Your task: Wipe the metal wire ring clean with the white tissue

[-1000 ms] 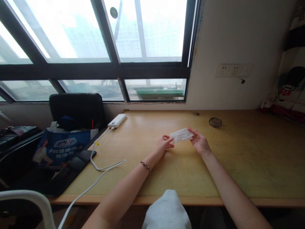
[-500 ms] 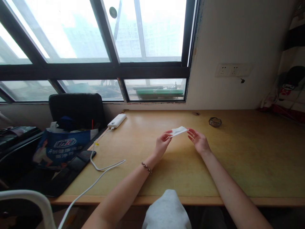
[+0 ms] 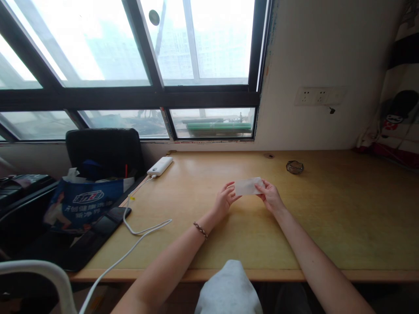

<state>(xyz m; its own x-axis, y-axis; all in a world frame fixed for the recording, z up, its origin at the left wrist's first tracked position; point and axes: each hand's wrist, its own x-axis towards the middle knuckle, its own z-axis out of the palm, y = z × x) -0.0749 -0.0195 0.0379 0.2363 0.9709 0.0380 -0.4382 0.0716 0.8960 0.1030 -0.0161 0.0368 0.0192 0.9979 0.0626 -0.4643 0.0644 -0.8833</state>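
Note:
A small white rectangular paper or tissue point(image 3: 248, 186) is held up above the wooden table point(image 3: 196, 244), its flat face toward me. My right hand point(image 3: 271, 196) pinches its right end, thumb in front and fingers behind. At its left edge is my left hand point(image 3: 225, 199), with fingers apart and curved around that edge; the fingertips are next to the paper without a visible grip. A braided bracelet point(image 3: 200, 230) circles my left wrist.
A white power bank point(image 3: 160, 166) with a white cable point(image 3: 137, 239) lies at the table's left edge. A glass ashtray-like dish point(image 3: 295, 167) stands at the back right. Left of the table, a blue bag point(image 3: 85, 203) rests on a black chair point(image 3: 104, 150).
The white paper has turned from a tilted, nearly edge-on pose to face me. My right hand has taken hold of its right end, and my left fingers have loosened from the left end.

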